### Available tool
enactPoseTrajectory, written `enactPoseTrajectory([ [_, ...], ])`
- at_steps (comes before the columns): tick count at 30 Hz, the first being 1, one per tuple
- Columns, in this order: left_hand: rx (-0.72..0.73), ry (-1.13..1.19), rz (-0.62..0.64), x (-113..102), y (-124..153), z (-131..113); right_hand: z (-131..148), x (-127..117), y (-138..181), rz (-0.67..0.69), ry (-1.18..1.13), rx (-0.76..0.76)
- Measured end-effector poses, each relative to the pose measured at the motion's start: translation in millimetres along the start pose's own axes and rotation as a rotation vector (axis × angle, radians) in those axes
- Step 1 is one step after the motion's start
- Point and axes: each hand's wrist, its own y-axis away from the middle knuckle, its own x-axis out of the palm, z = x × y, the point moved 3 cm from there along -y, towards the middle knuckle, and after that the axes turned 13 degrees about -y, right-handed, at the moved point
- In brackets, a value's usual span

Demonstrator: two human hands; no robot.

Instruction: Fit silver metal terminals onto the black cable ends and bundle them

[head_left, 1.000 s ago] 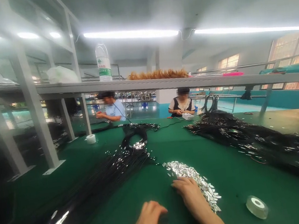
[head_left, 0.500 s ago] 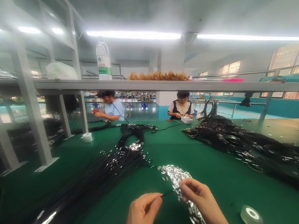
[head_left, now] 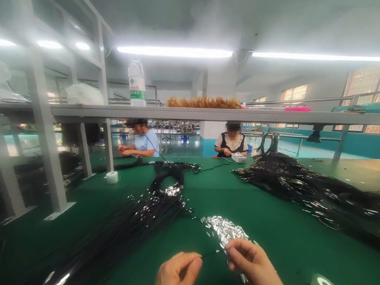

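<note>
My left hand [head_left: 177,277] is closed in a pinch on a thin black cable [head_left: 208,253], which points right toward my other hand. A small silver bit shows near the cable's free end. To its right, my right hand [head_left: 251,260] has thumb and forefinger pressed together; what they hold, if anything, is too small to make out. Under and behind that hand lies a loose pile of small silver metal sleeves [head_left: 224,228] on the green table [head_left: 195,188].
Long bundles of black cables with silver ends lie at left [head_left: 118,234] and right [head_left: 295,180]. A tape roll [head_left: 321,283] sits front right, a white roll [head_left: 112,177] back left. A shelf [head_left: 158,111] carrying a bottle [head_left: 136,84] spans above. Two people sit across.
My hands have drawn slightly left and down in view. A gap now shows between the cable's end and my right fingers. The view has tilted up a little.
</note>
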Motion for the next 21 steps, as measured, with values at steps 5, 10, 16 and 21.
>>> enactPoseTrajectory([
  [5, 0.062, -0.138, -0.007, 2, -1, 4, 3, 3, 2, -0.023, 0.047, -0.014],
  [10, 0.11, -0.204, -0.012, 2, -2, 10, 17, 7, 5, 0.025, 0.262, -0.252],
  [16, 0.092, -0.058, 0.209, 22, -1, 13, 9, 20, 12, 0.109, 0.414, -0.208],
  [21, -0.001, 0.152, 0.284, 24, 2, 11, 14, 0, 7, 0.143, 0.374, -0.065],
])
